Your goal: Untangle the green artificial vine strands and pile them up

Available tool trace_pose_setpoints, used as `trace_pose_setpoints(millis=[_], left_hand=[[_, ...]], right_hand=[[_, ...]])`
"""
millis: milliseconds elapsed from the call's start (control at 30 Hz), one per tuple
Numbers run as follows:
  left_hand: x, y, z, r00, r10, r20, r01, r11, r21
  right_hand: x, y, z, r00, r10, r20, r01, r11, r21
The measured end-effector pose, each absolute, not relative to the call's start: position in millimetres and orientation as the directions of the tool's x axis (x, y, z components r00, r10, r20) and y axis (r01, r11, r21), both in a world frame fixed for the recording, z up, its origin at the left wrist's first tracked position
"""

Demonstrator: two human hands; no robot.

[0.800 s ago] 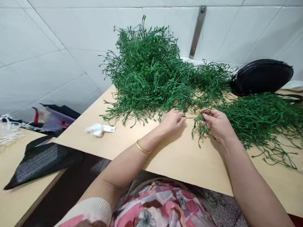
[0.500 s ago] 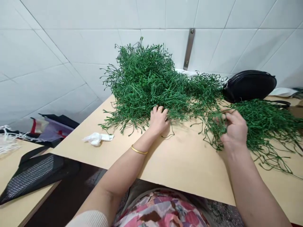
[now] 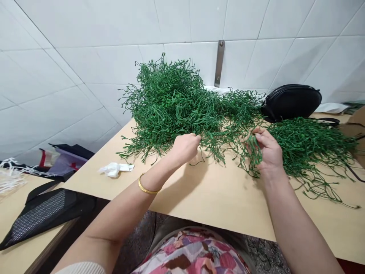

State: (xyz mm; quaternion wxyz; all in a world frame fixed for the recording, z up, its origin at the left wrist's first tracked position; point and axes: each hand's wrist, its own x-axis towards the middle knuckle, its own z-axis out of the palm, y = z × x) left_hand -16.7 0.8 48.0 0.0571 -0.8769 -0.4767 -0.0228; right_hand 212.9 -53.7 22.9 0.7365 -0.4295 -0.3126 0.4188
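Note:
A tall heap of green knotted cords (image 3: 171, 102) rests on the wooden table (image 3: 222, 198) against the tiled wall. My left hand (image 3: 186, 147) is closed at the front edge of this heap; its fingertips are turned away, and what they pinch is too small to make out. My right hand (image 3: 266, 150) is closed round a small bunch of green cords (image 3: 253, 152), whose ends hang down to the left. Just beyond it on the right lies a second, flatter heap of green cords (image 3: 310, 146).
A black oval bag (image 3: 292, 102) stands at the back right. Crumpled white tissue (image 3: 114, 169) lies at the table's left. A metal bracket (image 3: 219, 64) is fixed to the wall. On a lower-left table are a black mesh bag (image 3: 42, 213) and white strings (image 3: 11, 179).
My left hand has lifted from the tabletop and its fingers have closed. My right hand has turned slightly, still holding its bunch. The view has shifted a little.

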Motion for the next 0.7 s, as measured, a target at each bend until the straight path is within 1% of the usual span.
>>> trace_pose_setpoints(millis=[33,100,133,200,233,300,367,433,500,533,600,700], left_hand=[[-12,-6,55,0.55,0.815,0.183,0.831,-0.555,-0.029],[0,-16,61,0.579,0.741,0.34,0.765,-0.638,0.09],[6,-19,61,0.583,0.707,0.401,0.716,-0.68,0.157],[16,-23,53,0.568,0.672,0.474,0.616,-0.73,0.297],[21,-24,46,0.551,0.675,0.49,0.565,-0.735,0.376],[27,-23,29,0.532,0.702,0.474,0.43,-0.706,0.563],[29,-21,12,0.549,0.729,0.409,0.259,-0.614,0.746],[28,-18,1,0.564,0.764,0.314,0.184,-0.487,0.854],[24,-16,-2,0.59,0.776,0.223,0.226,-0.424,0.877],[21,-15,-2,0.611,0.767,0.196,0.275,-0.438,0.856],[14,-12,2,0.66,0.727,0.189,0.382,-0.542,0.749],[4,-6,6,0.668,0.698,0.258,0.507,-0.68,0.529]], right_hand=[[210,-53,21,0.403,0.91,0.094,-0.347,0.247,-0.905],[203,-53,18,0.328,0.942,0.071,-0.343,0.188,-0.92],[199,-53,16,0.302,0.952,0.05,-0.34,0.157,-0.927],[192,-52,11,0.267,0.964,0.012,-0.339,0.105,-0.935],[189,-51,8,0.245,0.97,0.001,-0.337,0.086,-0.938],[183,-50,3,0.182,0.983,0.007,-0.315,0.065,-0.947],[178,-50,-1,0.15,0.987,0.05,-0.274,0.09,-0.958],[174,-50,-3,0.163,0.981,0.104,-0.205,0.137,-0.969],[171,-51,-4,0.207,0.966,0.158,-0.116,0.185,-0.976],[170,-52,-4,0.226,0.957,0.181,-0.071,0.202,-0.977],[170,-52,-4,0.265,0.939,0.219,-0.002,0.227,-0.974],[172,-50,-3,0.334,0.911,0.243,0.034,0.246,-0.969]])
